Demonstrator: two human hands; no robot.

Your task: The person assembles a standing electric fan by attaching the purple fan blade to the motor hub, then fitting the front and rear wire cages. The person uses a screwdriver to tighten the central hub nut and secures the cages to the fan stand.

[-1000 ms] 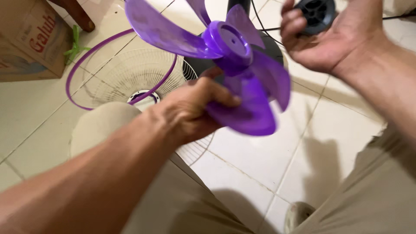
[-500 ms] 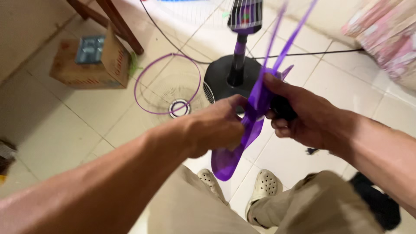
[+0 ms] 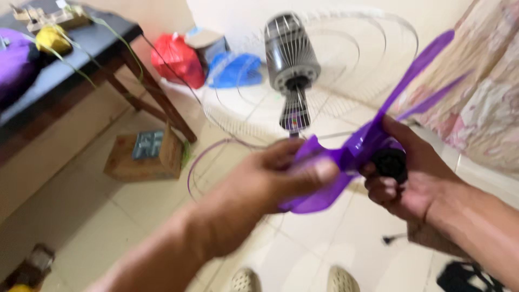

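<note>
A: Showing, in the head view, both hands on a purple fan blade (image 3: 346, 162). What grips it?

B: The left hand (image 3: 265, 189) is clenched around one lower vane; the right hand (image 3: 408, 173) grasps the blade at its hub, fingers curled over a black cap (image 3: 390, 164).

A: Where does the blade sit?

B: Held in the air in front of the fan motor (image 3: 291, 59), which is backed by a white wire rear guard (image 3: 373, 65).

A: And around it?

B: A cardboard box (image 3: 143, 157) on the tiled floor (image 3: 97, 216), beside a dark wooden table (image 3: 81, 48); a red bag (image 3: 175, 58) and a blue bag (image 3: 233, 69) lie behind.
</note>
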